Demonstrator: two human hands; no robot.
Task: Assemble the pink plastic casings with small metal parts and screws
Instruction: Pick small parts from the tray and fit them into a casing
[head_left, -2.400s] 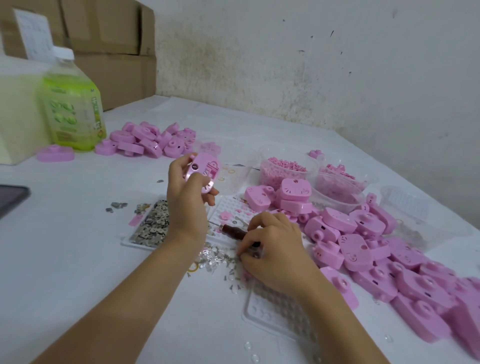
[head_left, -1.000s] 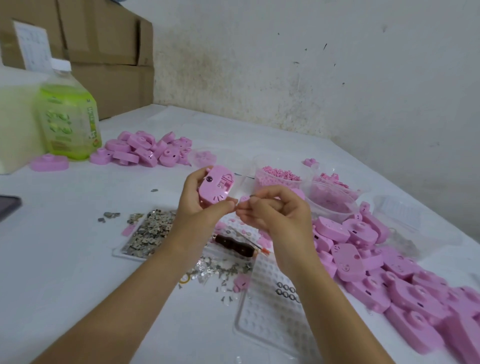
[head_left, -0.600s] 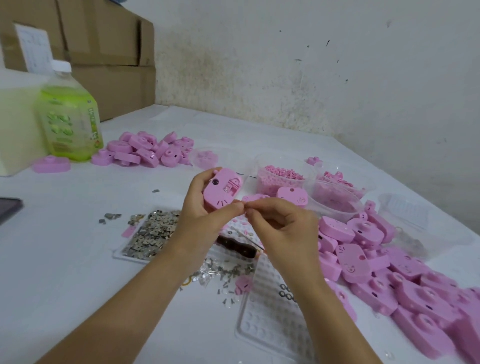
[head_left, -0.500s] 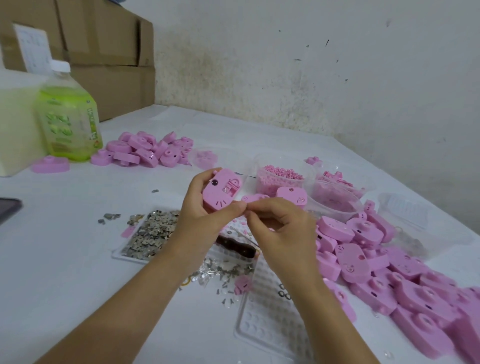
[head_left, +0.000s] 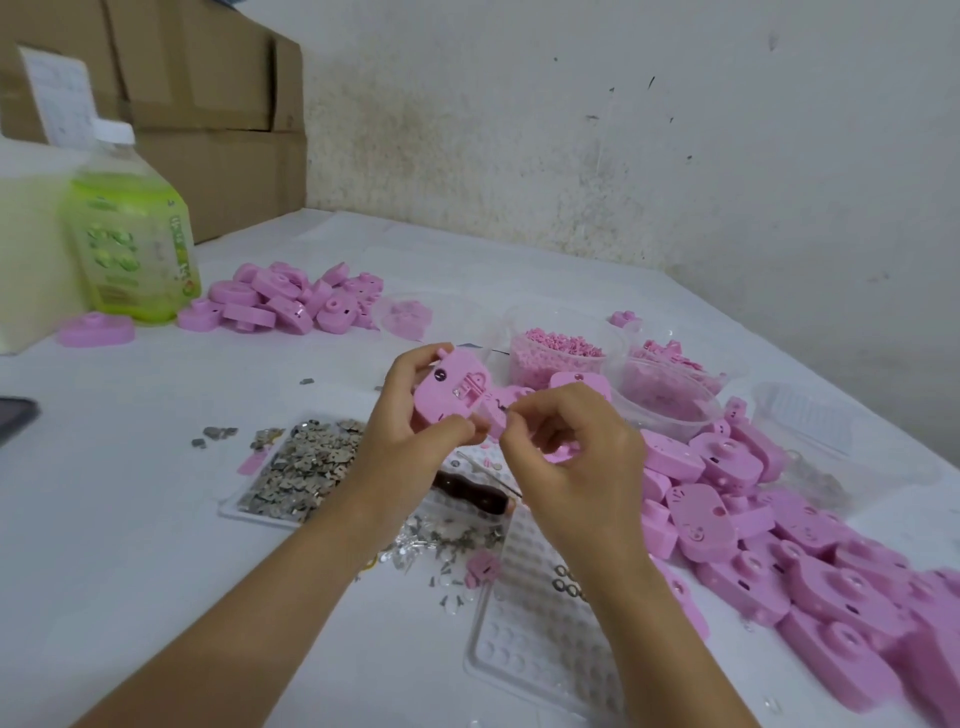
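Observation:
My left hand (head_left: 402, 434) grips a pink plastic casing (head_left: 451, 392), held above the table with its open inner side toward me. My right hand (head_left: 574, 457) is just right of it, thumb and forefinger pinched on a tiny part at the casing's lower right edge; the part is too small to identify. A dark-handled screwdriver (head_left: 475, 493) lies on the table under my hands. A flat tray of small metal parts (head_left: 306, 467) sits to the left. A big pile of pink casings (head_left: 779, 545) spreads to the right.
A second pile of pink casings (head_left: 291, 301) lies at the back left beside a green bottle (head_left: 132, 228). Clear tubs of small pink parts (head_left: 558, 353) stand behind my hands. A clear dimpled tray (head_left: 540, 634) lies near me. Cardboard boxes (head_left: 208, 104) stand at the back.
My right hand left the screwdriver on the table and rose to the casing with a pinched small part. My left hand brought the casing lower and toward the middle.

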